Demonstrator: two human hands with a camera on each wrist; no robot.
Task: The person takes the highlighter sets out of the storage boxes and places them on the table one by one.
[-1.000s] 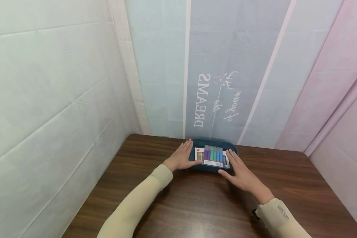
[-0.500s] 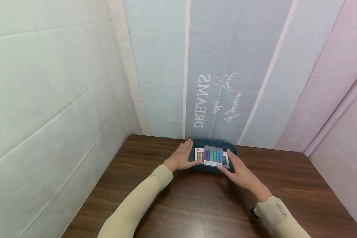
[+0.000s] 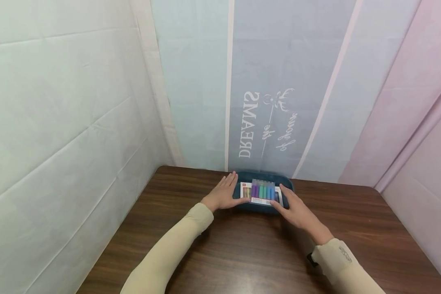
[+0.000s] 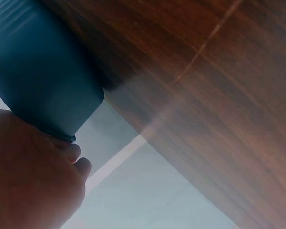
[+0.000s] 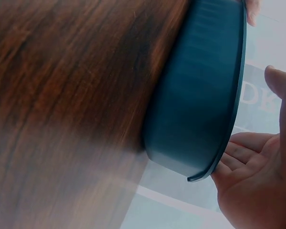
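Left hand (image 3: pixel 223 195) flat with fingers straight, pressed along the left end of the teal tray (image 3: pixel 261 206), same as a second ago; no visible shift there. In the left wrist view, fingertips (image 4: pixel 75 157) tucked against the tray's rounded corner (image 4: pixel 43 81), not curled round it. Right hand (image 3: pixel 295 211) also flat and spread, thumb out, but drawn in closer over the last second: now lying against the right end of the tray, fingertips reaching the edge of the pen pack (image 3: pixel 261 192). Palm (image 5: pixel 250 191) just under the tray's lip in the right wrist view, tray wall (image 5: pixel 200 95) blurred, so probably caught mid-move. Judged from that: tray now bracketed between both flat hands, neither clamped on it. Tray sitting on the desk (image 3: pixel 242 253) at its far edge, close to the fabric backdrop (image 3: pixel 264 81) with the mirrored lettering. Pen pack lying inside the tray, coloured pens side by side.
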